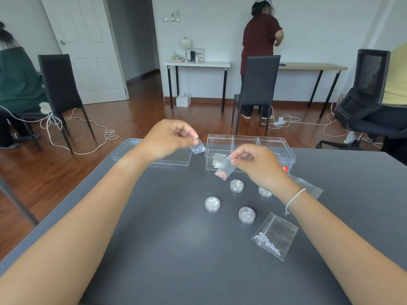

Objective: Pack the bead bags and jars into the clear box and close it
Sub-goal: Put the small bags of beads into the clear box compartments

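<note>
The clear box stands open at the table's far side, split into three compartments, with a bag lying in its left one. Its lid rests flat to the left. My left hand pinches a small bag of pale beads just left of the box. My right hand pinches a small bag of coloured beads in front of the box. Several round clear jars stand on the table below my hands. A larger bag of white beads lies at the right.
The grey table ends at an edge on the left, above a wooden floor. Another clear bag lies behind my right wrist. Black chairs, cables and two other people are beyond the table.
</note>
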The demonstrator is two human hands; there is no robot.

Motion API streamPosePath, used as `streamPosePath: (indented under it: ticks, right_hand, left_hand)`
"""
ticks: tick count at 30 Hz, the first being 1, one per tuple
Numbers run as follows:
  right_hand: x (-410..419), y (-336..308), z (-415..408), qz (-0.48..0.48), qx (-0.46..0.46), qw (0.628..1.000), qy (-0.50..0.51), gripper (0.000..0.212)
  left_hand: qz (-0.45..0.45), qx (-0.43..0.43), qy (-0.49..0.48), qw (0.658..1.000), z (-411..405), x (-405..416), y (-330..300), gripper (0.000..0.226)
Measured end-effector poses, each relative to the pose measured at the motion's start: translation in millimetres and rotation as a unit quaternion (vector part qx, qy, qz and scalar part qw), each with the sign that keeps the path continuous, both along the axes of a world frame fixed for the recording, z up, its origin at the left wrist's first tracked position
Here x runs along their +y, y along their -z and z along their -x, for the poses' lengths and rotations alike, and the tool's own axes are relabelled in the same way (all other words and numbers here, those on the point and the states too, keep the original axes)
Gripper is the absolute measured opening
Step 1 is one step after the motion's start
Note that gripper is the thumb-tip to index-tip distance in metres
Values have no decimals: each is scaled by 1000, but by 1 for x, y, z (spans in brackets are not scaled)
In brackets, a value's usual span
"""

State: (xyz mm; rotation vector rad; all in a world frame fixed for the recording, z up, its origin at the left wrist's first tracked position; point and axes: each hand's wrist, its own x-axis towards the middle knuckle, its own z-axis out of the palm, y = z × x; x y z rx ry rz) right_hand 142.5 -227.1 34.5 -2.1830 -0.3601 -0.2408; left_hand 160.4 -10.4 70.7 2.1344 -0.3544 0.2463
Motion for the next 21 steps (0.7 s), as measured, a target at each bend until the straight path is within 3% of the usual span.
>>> streamPosePath:
  ticks: [11, 21]
  right_hand:
    - [-22, -7, -9, -144, -47, 987, 45, 22]
    - [-26, -4, -14, -161, -60, 983, 59, 29]
  left_hand:
    - [-103, 52, 36, 993, -52, -39, -19, 17]
    - [-247, 121, 71, 959, -75, -56, 0, 13]
